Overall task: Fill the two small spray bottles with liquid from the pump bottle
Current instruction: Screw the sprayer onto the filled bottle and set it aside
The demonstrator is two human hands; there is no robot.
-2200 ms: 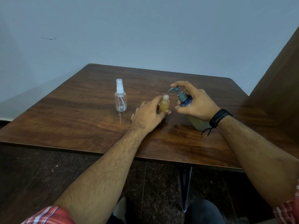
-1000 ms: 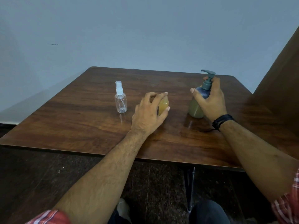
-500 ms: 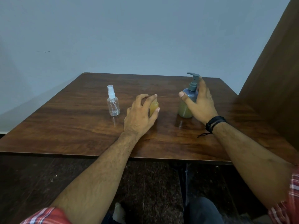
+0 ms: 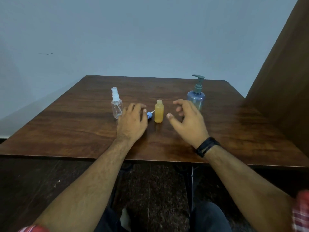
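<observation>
A small uncapped bottle (image 4: 159,112) full of orange liquid stands upright mid-table. Its blue spray cap (image 4: 149,115), thin tube pointing up-right, sits at table level just left of it. My left hand (image 4: 132,123) lies palm down with its fingers curled onto this cap. An empty clear spray bottle (image 4: 117,104) with a white top stands behind my left hand. The blue pump bottle (image 4: 196,96), with some yellowish liquid in it, stands upright at the right. My right hand (image 4: 189,121) hovers open in front of it, holding nothing, apart from both bottles.
The dark wooden table (image 4: 75,128) has its front edge close to my forearms. A brown wooden panel (image 4: 282,84) rises along the table's right side. A pale wall stands behind. My knees and the dark floor show below the table edge.
My left hand let go of the orange bottle and moved left onto the blue cap. My right hand released the pump bottle, which stands upright, and drew back open.
</observation>
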